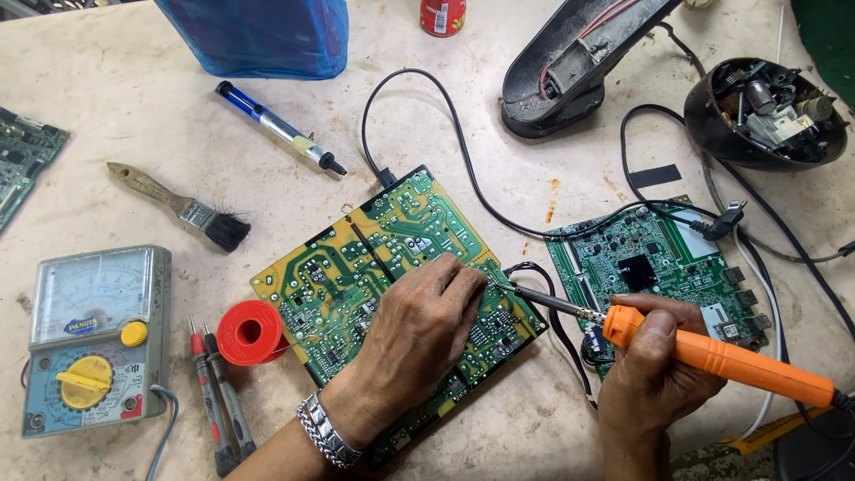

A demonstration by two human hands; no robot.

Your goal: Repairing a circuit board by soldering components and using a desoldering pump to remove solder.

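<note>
Bench clutter around the work

An analogue multimeter [93, 338] with a yellow dial sits at lower left, its red and black probes [218, 396] just right of it beside a red solder spool [250, 332]. A worn paintbrush [183, 207] lies at left; a blue desoldering pump [280, 129] and blue plastic bag [258, 36] lie above it. A red can [443, 15] stands at top centre. At upper right are an opened black casing [570, 71] and a round black housing [766, 111]. A smaller green board [655, 267] lies at right.
</note>
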